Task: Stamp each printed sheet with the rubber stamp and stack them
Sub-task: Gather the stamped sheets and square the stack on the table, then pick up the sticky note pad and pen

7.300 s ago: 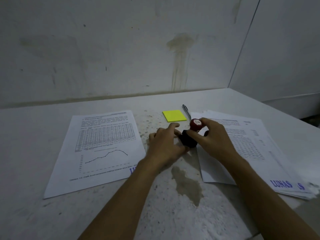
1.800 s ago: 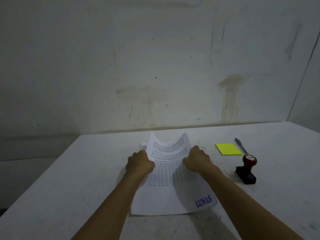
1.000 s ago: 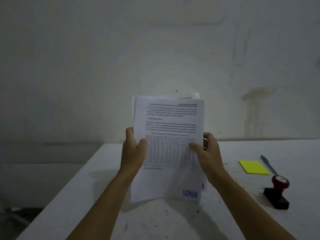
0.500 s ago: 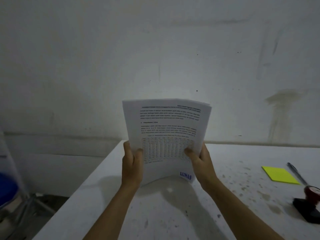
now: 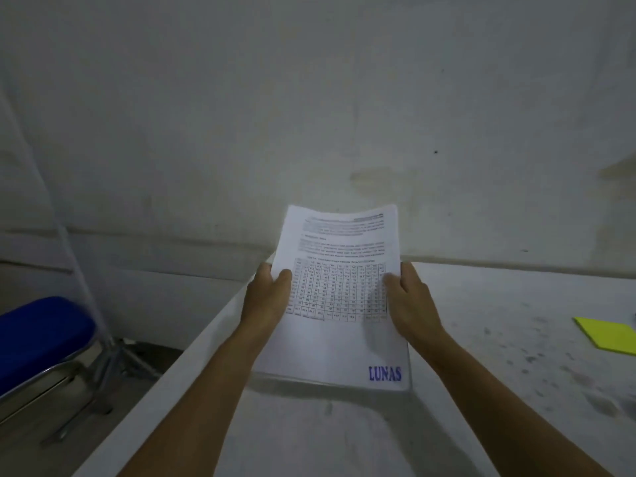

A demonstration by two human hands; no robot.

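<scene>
1. Holding: stack of sheets (image 5: 339, 301), between left hand (image 5: 266, 297) and right hand (image 5: 411, 302), each closed on a side edge; lower edge near or on the tabletop (image 5: 309, 438).
2. Handling: light, limp, slippery between sheets; likely best held at both sides.
3. Change: half a second ago upright; now tilted flatter, lower.
4. Right of the right hand: yellow notes (image 5: 607, 335).

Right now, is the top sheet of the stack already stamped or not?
Stamped: the top sheet bears a blue LUNAS mark at its lower right corner.
</scene>
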